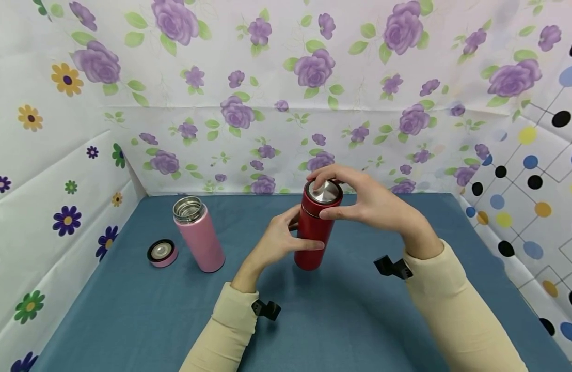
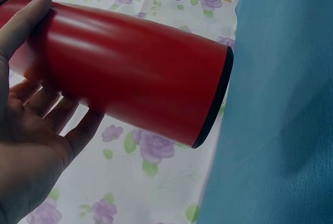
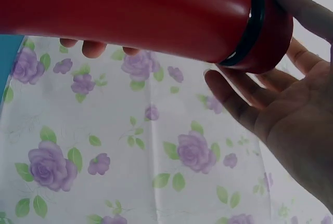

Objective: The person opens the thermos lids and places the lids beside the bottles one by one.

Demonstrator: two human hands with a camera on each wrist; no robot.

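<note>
A red thermos bottle [image 1: 311, 232] stands slightly tilted near the middle of the blue table. My left hand [image 1: 279, 237] grips its body, the thumb in front and the other fingers behind, as the left wrist view also shows. My right hand [image 1: 374, 204] holds the red lid [image 3: 276, 31] with its silver top, thumb on one side and fingers curled round the other. A dark ring [image 3: 251, 24] shows between lid and body. In the left wrist view the bottle's black base [image 2: 214, 99] is visible; I cannot tell whether it touches the table.
To the left, a pink thermos bottle [image 1: 203, 240] stands without its lid, its steel mouth uncovered. Beside it a pink lid [image 1: 162, 253] lies on the blue tablecloth [image 1: 128, 310]. Patterned sheets [image 1: 276, 129] enclose the table at the back and both sides.
</note>
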